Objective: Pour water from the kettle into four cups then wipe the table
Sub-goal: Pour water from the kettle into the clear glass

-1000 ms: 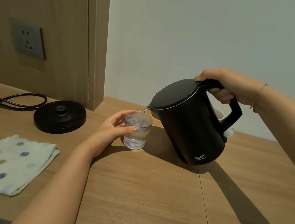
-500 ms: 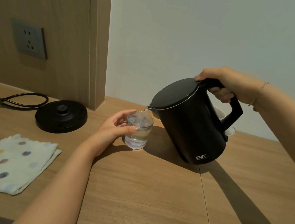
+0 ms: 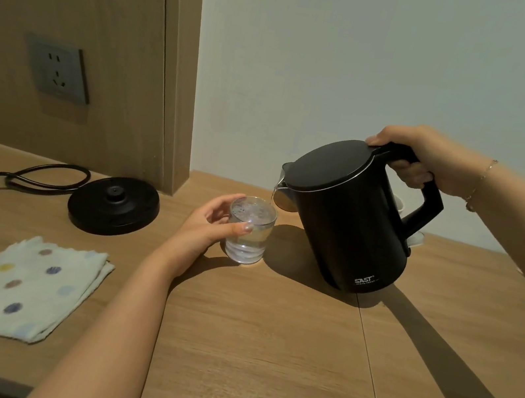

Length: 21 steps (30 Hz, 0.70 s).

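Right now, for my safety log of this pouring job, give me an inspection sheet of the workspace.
Surface: wooden table, no spill seen.
Job's things: black kettle tilted, thin stream into glass cup, partly filled; other cups mostly hidden behind kettle.
Clutter: folded dotted cloth, kettle base.
Hands: left hand holds the cup; right hand grips kettle handle.
Cables: black cord from base, looped, running left.
Surroundings: wall socket, nothing plugged in.
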### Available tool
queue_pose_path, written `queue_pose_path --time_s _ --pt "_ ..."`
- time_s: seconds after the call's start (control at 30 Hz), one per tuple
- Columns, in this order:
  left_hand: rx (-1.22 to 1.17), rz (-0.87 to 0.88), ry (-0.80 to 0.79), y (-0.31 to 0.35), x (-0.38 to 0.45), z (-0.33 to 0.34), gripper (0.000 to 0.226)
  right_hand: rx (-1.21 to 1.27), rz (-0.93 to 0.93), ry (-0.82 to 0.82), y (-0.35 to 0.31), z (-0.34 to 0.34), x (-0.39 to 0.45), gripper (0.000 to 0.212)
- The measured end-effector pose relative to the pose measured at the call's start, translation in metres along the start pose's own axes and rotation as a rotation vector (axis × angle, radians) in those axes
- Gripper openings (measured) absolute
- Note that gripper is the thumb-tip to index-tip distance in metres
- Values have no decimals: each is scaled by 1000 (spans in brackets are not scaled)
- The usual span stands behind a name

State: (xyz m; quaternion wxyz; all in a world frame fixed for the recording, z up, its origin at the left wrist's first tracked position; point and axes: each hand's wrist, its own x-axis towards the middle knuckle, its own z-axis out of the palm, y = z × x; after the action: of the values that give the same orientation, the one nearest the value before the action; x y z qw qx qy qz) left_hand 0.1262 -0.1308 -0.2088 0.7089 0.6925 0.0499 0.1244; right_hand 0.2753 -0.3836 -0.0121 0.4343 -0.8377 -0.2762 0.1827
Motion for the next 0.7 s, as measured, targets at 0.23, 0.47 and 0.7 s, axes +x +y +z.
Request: queue_pose_path --time_s 0.23,0.47,0.7 --pt "15 -4 4 2 -1 0 81 143 -23 65 27 -7 -5 51" --pt "32 -5 8 3 -1 1 80 362 -43 205 73 0 -23 53" --pt "126 -15 -3 5 -1 4 93 490 -87 285 103 5 -44 55"
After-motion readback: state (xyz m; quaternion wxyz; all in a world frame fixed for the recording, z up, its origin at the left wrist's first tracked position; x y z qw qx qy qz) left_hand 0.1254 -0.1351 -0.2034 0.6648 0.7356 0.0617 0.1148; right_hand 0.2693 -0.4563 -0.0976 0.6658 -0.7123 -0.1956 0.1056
